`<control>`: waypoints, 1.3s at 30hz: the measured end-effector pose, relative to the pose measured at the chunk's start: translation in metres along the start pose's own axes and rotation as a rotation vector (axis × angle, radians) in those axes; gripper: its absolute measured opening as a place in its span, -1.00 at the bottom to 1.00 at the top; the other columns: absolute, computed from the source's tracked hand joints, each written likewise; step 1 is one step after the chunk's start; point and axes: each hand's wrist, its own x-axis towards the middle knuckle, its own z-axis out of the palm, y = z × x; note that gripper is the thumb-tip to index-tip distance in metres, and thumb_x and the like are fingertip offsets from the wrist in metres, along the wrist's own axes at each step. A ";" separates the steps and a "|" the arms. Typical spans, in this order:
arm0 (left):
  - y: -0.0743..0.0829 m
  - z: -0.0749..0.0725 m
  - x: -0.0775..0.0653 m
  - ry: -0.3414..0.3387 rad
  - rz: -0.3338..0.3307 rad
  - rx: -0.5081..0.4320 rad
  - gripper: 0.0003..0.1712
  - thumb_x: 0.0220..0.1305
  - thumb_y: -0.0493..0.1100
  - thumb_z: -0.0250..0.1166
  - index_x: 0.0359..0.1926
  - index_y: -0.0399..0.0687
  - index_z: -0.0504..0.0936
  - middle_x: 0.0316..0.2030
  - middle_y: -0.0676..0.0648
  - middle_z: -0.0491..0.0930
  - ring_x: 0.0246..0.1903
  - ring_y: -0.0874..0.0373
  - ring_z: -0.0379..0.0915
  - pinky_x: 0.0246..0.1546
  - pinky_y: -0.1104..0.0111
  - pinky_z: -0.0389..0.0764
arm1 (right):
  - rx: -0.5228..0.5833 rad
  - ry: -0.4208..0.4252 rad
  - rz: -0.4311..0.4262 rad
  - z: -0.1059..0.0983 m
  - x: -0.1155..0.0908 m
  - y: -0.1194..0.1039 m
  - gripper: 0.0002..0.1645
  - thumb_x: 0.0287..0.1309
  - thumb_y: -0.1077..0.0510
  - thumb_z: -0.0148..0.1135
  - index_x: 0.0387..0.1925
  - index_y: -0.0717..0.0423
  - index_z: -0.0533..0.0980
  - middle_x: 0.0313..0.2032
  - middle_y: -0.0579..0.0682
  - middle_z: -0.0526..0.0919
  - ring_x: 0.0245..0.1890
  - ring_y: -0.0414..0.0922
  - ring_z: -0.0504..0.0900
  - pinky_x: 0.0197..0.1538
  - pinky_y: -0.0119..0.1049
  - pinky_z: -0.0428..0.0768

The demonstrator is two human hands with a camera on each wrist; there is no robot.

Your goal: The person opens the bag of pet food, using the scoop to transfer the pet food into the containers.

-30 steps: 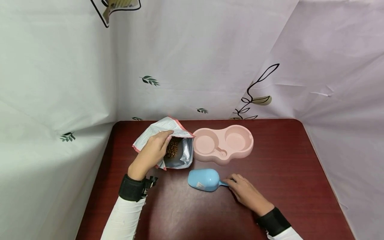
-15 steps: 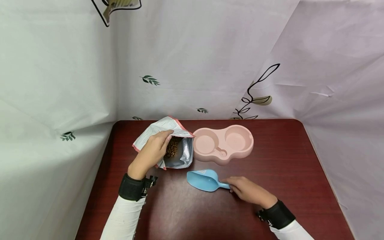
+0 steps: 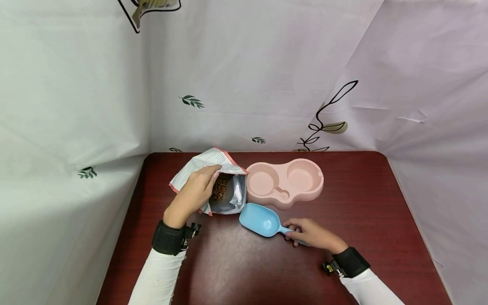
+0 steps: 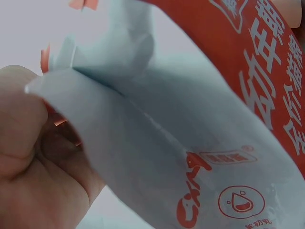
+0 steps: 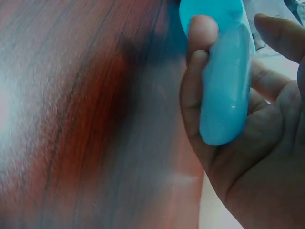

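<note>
At the table's left, my left hand (image 3: pixel 195 189) pinches the upper edge of a white and red pet food bag (image 3: pixel 206 161). Its mouth gapes toward the right, showing brown kibble (image 3: pixel 219 188) and a silvery lining. The left wrist view shows the bag's printed side (image 4: pixel 200 143) close up beside the palm. My right hand (image 3: pixel 310 234) holds a light blue scoop (image 3: pixel 262 220) by its handle (image 5: pixel 226 90), fingers curled round it. The scoop's bowl faces up, with nothing in it, and its tip is by the bag's lower right corner.
A pink double pet bowl (image 3: pixel 284 197) stands right of the bag, behind the scoop, with two round hollows. The dark red wooden table (image 3: pixel 358 203) ends at a pale cloth backdrop (image 3: pixel 244 76) with leaf prints.
My right hand has turned the scoop from bowl-down to bowl-up and shifted it slightly away from me, toward the bag and bowl. The left hand and bag stay in place.
</note>
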 end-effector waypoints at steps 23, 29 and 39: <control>0.001 0.001 -0.001 -0.005 -0.005 -0.003 -0.57 0.65 -0.18 0.01 0.31 -0.36 0.53 0.22 -0.32 0.60 0.25 -0.19 0.55 0.24 -0.05 0.58 | 0.198 -0.044 -0.018 -0.004 -0.009 -0.003 -0.67 0.57 0.18 0.06 -0.06 0.47 0.51 -0.42 0.43 0.59 -0.70 -0.36 0.41 -0.68 -0.47 0.42; 0.001 0.002 -0.001 -0.011 -0.008 -0.003 -0.56 0.66 -0.16 -0.01 0.32 -0.36 0.52 0.23 -0.31 0.60 0.27 -0.18 0.53 0.25 -0.04 0.58 | 0.156 0.037 -0.061 -0.016 -0.019 -0.028 -0.79 0.55 0.18 0.09 -0.08 0.24 0.59 -0.45 0.28 0.64 -0.73 -0.31 0.39 -0.73 -0.41 0.41; 0.003 0.004 -0.002 0.015 0.012 0.009 -0.57 0.65 -0.19 0.01 0.30 -0.37 0.54 0.22 -0.32 0.61 0.27 -0.18 0.54 0.25 -0.04 0.57 | -0.003 0.159 -0.134 -0.021 -0.018 -0.088 -0.82 0.56 0.15 0.09 -0.17 -0.05 0.61 -0.50 -0.07 0.64 -0.72 -0.35 0.32 -0.65 -0.43 0.37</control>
